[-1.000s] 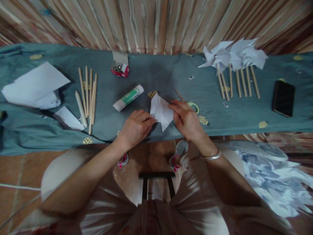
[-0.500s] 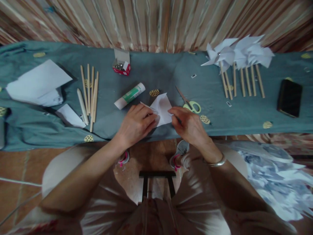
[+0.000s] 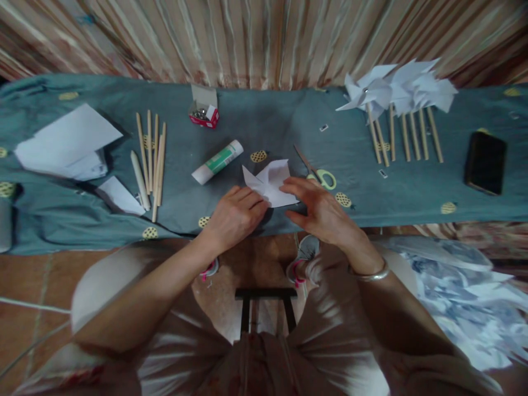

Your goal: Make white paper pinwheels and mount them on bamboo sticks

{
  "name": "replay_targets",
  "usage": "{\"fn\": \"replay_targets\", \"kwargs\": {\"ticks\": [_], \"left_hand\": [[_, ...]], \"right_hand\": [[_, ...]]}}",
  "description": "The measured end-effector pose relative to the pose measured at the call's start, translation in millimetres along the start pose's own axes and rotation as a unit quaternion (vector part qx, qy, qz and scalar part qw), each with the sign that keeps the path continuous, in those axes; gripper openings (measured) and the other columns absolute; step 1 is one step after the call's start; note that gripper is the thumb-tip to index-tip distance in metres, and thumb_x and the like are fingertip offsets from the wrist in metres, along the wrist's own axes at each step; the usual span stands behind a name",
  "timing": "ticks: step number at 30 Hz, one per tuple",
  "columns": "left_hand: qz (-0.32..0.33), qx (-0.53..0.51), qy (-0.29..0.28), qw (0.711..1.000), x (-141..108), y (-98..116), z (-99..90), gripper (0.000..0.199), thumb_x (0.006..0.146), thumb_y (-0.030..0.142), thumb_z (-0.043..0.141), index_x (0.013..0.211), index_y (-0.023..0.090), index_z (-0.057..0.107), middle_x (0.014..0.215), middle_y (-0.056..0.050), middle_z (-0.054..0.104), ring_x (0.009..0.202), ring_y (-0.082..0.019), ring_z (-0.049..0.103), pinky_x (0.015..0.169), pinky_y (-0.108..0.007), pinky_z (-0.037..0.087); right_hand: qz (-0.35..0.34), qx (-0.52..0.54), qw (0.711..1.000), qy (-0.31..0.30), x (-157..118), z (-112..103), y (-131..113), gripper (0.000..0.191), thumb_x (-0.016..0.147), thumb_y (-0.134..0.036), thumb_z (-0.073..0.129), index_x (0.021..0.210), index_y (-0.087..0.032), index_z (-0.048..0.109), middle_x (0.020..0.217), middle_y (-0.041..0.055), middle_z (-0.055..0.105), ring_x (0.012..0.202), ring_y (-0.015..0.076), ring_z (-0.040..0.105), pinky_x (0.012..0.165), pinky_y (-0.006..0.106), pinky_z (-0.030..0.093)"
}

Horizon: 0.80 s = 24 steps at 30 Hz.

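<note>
"Head view, nearest things first: any container down there?"

"Yes, at the lower right: a clear plastic bag or bin, I can't tell which, heaped with crumpled paper scraps."

"And the hands?"

"Lower middle of the table. The left hand pinches the lower left edge of the folded white paper, which sits at the centre of the frame with pointed flaps. The right hand is loosened, thumb apart from fingers; its fingertips are at the paper's right side, but I can't tell whether they touch."

"Anything in the way?"

"The scissors lie just beyond the right hand, which partly hides their lime-green handles. A glue stick lies slanted, up and left of the paper. Left of that are wooden sticks, then a paper stack at the far left. A black phone lies at the right."

"Farther back?"

"An open red box, upper left of centre, with small metal pins inside. White pinwheels overlap at the upper right. Behind everything, a striped curtain fills the top."
</note>
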<state>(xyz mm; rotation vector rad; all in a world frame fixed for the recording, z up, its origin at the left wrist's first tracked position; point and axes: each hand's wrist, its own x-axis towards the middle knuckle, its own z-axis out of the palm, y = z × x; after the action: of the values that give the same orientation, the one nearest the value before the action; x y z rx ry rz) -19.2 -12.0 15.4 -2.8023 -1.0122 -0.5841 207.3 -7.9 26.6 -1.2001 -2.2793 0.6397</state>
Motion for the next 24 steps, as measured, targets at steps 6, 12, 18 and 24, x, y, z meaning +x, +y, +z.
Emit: {"fn": "replay_targets", "kwargs": {"ticks": [6,12,18,24], "left_hand": [[0.006,-0.049,-0.009,0.999,-10,0,-6.0,0.018,0.098,0.018,0.051,0.095,0.014,0.068,0.093,-0.006,0.074,0.082,-0.018,0.064,0.071,-0.031,0.044],[0.006,-0.046,-0.011,0.999,-10,4,-5.4,0.016,0.095,0.015,0.053,0.093,0.014,0.068,0.094,-0.006,0.074,0.086,-0.019,0.065,0.073,-0.033,0.046],[-0.007,-0.050,0.007,0.999,-11,10,-1.2,0.017,0.097,0.018,0.052,0.107,0.013,0.064,0.093,-0.007,0.073,0.084,-0.019,0.065,0.073,-0.033,0.049],[0.034,-0.052,0.007,0.998,-12,15,2.3,0.023,0.097,0.014,0.052,0.119,0.013,0.060,0.103,-0.008,0.072,0.091,-0.020,0.065,0.077,-0.032,0.053]], "right_hand": [[0.011,0.111,0.994,-0.011,-1,-3,2,0.022,0.078,-0.006,0.059,0.089,-0.022,0.068,0.099,0.0039,0.072,0.100,0.0221,0.066,0.092,0.040,0.050],[0.039,0.192,0.981,-0.019,3,-1,2,0.009,0.087,-0.021,0.063,0.080,-0.021,0.068,0.083,0.0018,0.070,0.082,0.0172,0.062,0.079,0.033,0.047],[0.065,0.107,0.992,-0.023,3,2,-1,0.014,0.089,-0.022,0.062,0.076,-0.020,0.066,0.073,0.0013,0.065,0.074,0.0165,0.058,0.072,0.031,0.043],[0.038,0.043,0.998,0.016,2,8,-2,0.014,0.087,-0.019,0.060,0.075,-0.021,0.065,0.080,0.0030,0.067,0.083,0.0202,0.061,0.084,0.037,0.045]]}}
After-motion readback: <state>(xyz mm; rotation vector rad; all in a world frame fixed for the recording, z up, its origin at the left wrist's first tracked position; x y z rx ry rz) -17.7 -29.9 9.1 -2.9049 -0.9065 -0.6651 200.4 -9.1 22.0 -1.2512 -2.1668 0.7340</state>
